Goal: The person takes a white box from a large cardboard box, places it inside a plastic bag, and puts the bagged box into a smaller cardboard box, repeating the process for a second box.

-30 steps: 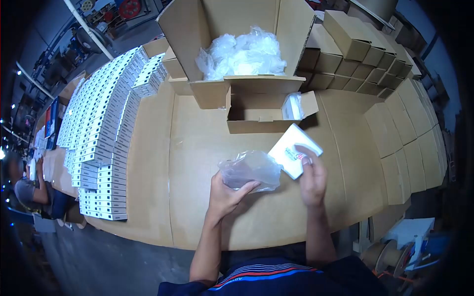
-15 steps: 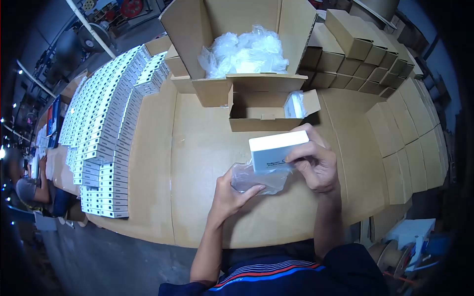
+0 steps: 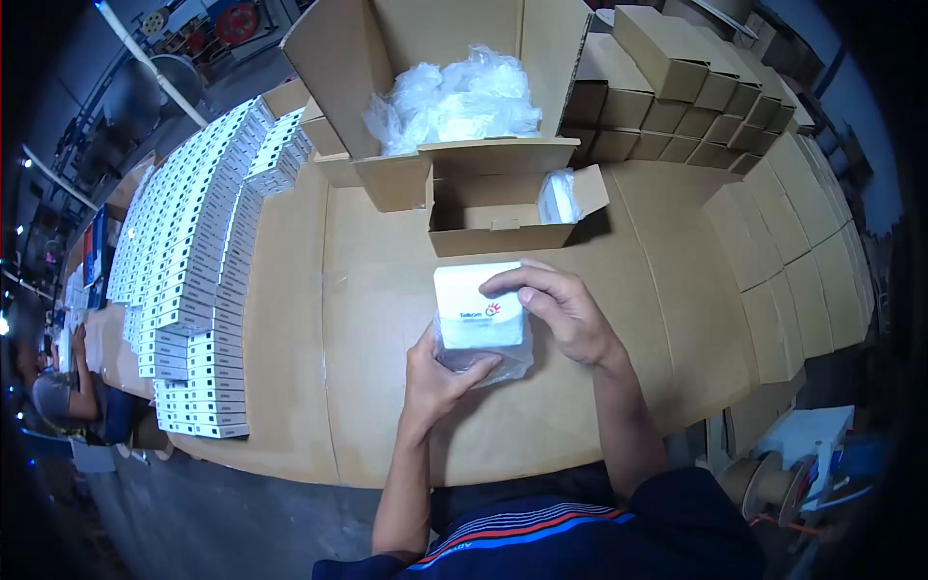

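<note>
A small white box (image 3: 480,332) with a red mark and dark lettering on its face stands partly inside a clear plastic bag (image 3: 519,362). My left hand (image 3: 437,379) is closed round the bag and the box's lower part, its thumb across the front. At the box's upper right edge, my right hand (image 3: 570,314) pinches it, with the index finger lying over the face. Beyond my hands sits an open brown carton (image 3: 503,239), holding a bagged white box (image 3: 559,198) at its right end.
Behind the carton, a large open cardboard box (image 3: 329,72) holds crumpled clear bags (image 3: 459,101). Stacked white boxes (image 3: 198,242) line the left side. Brown cartons (image 3: 667,87) are piled at the back right, more cartons (image 3: 802,251) at the right. Another person (image 3: 72,391) sits far left.
The white box has moved left and down into the bag's mouth and now faces me more squarely. My right hand has shifted left with it. The whole view has shifted slightly.
</note>
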Tool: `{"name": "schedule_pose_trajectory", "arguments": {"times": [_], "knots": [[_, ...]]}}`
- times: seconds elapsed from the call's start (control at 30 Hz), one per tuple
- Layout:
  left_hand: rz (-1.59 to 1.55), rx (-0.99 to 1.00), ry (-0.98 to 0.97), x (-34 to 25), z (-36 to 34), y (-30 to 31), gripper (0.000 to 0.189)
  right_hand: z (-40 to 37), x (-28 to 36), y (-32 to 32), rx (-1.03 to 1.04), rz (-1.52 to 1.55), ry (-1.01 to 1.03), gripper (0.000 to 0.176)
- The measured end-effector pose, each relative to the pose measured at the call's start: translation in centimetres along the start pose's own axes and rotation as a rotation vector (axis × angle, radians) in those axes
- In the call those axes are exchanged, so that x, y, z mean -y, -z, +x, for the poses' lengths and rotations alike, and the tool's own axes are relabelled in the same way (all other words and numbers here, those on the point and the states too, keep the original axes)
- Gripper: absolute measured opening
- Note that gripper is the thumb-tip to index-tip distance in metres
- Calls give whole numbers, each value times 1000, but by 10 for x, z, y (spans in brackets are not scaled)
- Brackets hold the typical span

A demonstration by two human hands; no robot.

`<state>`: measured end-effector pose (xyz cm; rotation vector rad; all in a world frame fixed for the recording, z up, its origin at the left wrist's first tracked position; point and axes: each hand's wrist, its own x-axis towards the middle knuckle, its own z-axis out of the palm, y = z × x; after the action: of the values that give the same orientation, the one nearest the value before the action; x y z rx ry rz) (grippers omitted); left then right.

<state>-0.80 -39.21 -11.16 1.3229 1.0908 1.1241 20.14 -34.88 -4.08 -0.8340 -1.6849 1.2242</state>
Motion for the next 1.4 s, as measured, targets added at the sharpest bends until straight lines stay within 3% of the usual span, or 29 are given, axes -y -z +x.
{"name": "schedule_pose_trajectory", "arguments": {"times": [0.17, 0.2, 0.33, 0.43, 0.47, 0.6, 0.77, 1.0, 1.1, 1.2, 1.3, 1.33, 1.4], "knots": [[-285, 60, 126, 6, -6, 6, 48, -4, -15, 0, 32, 73, -89, 32], [-374, 41, 158, 13, -6, 8, 45, -6, -19, 4, 99, 82, -109, 39], [-546, -36, 159, 38, -13, 4, 45, -16, -31, -9, -78, 454, -76, 58], [-586, -96, 141, 39, -12, 3, 46, -34, -59, -18, -193, 481, -208, 43], [-584, -116, 135, 38, -12, 2, 46, -39, -70, -23, -229, 496, -199, 26], [-481, -125, 91, 45, -9, 6, 51, -46, -77, -41, -358, 631, -295, 11], [-333, -103, 11, 55, -10, 16, 56, -46, -81, -40, -322, 534, -192, 10], [-249, -63, -94, 17, -4, 6, 64, -39, -70, -40, -264, 484, -65, 10], [-174, -83, -91, 25, -4, 5, 66, -42, -80, -41, -269, 503, -67, 16], [-211, -177, 0, 18, -5, 0, 64, -41, -75, -48, -321, 718, -34, 38], [-336, -196, 22, 20, -3, -5, 61, -41, -68, -56, -307, 479, -22, 53], [-382, -192, 11, 23, -2, -6, 60, -43, -73, -54, -318, 470, -143, 62], [-338, -162, -58, 21, -3, -8, 58, -44, -72, -54, -355, 431, -122, 61]]}}
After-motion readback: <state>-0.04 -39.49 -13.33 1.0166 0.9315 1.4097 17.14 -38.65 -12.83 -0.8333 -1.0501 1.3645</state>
